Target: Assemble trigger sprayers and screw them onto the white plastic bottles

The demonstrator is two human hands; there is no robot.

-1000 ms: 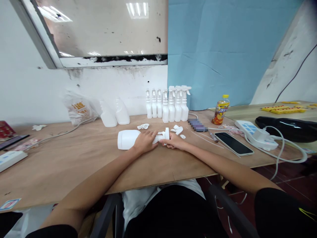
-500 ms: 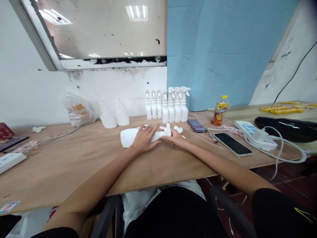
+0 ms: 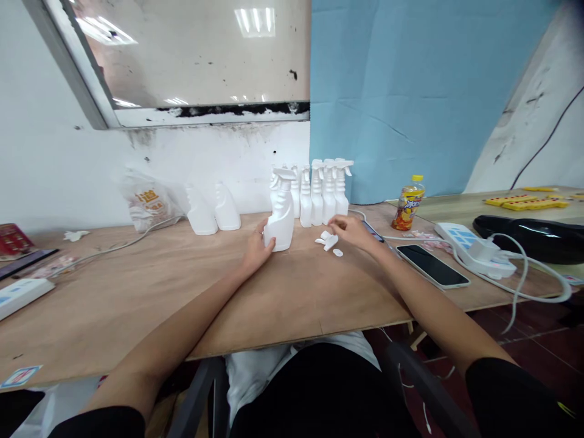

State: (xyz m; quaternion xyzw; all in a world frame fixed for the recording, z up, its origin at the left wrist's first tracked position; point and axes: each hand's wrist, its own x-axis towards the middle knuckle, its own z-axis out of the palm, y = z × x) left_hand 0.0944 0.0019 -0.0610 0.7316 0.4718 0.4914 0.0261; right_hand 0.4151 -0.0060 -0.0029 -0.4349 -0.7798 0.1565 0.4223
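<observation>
A white spray bottle (image 3: 280,226) with a trigger head stands upright in front of me on the wooden table. My left hand (image 3: 259,248) is wrapped around the left side of its lower body. To the right, my right hand (image 3: 350,231) has its fingers bent and drawn together, fingertips just above a loose white trigger sprayer head (image 3: 327,240). Whether the fingertips pinch anything is too small to make out. A small white disc (image 3: 337,252) lies flat beside that sprayer head.
Several white spray bottles (image 3: 329,198) with heads stand in a row at the wall. Two headless white bottles (image 3: 202,213) are farther left, near a plastic bag (image 3: 148,204). On the right are a drink bottle (image 3: 407,204), a phone (image 3: 433,266) and a power strip (image 3: 456,237) with cables.
The spray bottle lay on its side between both hands and now stands upright, held by my left hand. My right hand has left it and moved right to the loose sprayer head.
</observation>
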